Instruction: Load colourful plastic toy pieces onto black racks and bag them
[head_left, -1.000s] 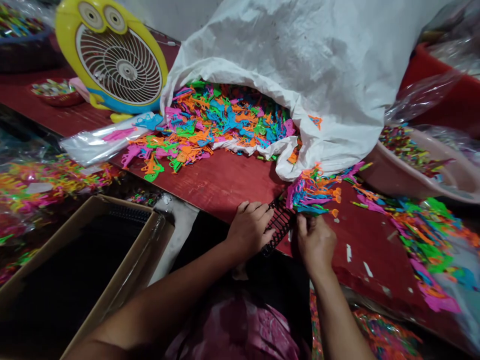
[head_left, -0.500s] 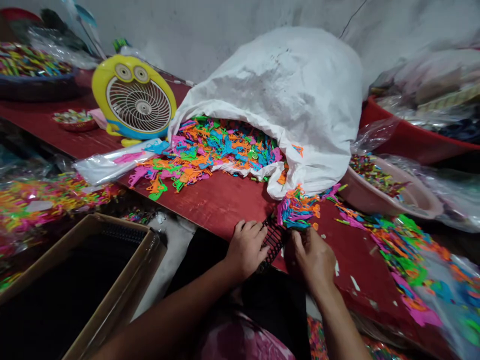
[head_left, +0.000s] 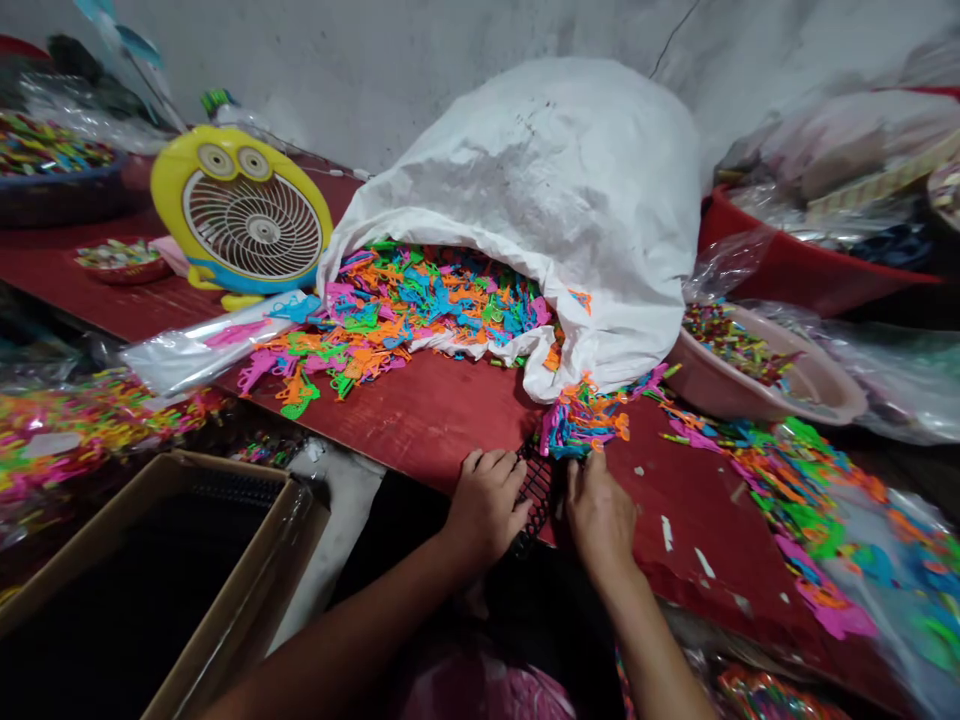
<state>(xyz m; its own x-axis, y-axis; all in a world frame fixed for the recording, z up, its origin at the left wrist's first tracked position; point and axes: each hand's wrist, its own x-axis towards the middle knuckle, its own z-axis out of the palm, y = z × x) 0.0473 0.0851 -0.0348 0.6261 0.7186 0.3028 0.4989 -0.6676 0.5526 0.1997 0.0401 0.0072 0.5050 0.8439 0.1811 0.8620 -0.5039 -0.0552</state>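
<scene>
At the near edge of the red table [head_left: 442,410], my left hand [head_left: 484,500] lies curled over the left side of a black plastic grid [head_left: 534,488] and holds it. My right hand [head_left: 598,510] is closed on the grid's right side, its fingertips at a small bunch of bright plastic pieces [head_left: 581,420] set at the grid's far end. Behind them, a big white sack [head_left: 555,200] lies on its side and spills several orange, blue, pink and green plastic pieces [head_left: 420,300] onto the table.
A yellow cartoon-face fan [head_left: 240,215] stands at the back left, a clear plastic bag [head_left: 202,345] in front of it. An open cardboard box [head_left: 187,560] sits low at left. A pink basin [head_left: 757,365] and a red tub [head_left: 810,265] are at right, with loose coloured pieces [head_left: 810,490] nearby.
The view has tilted up and shifted, so the sack and the wall show more. Both hands stay on the black grid, slightly closer together.
</scene>
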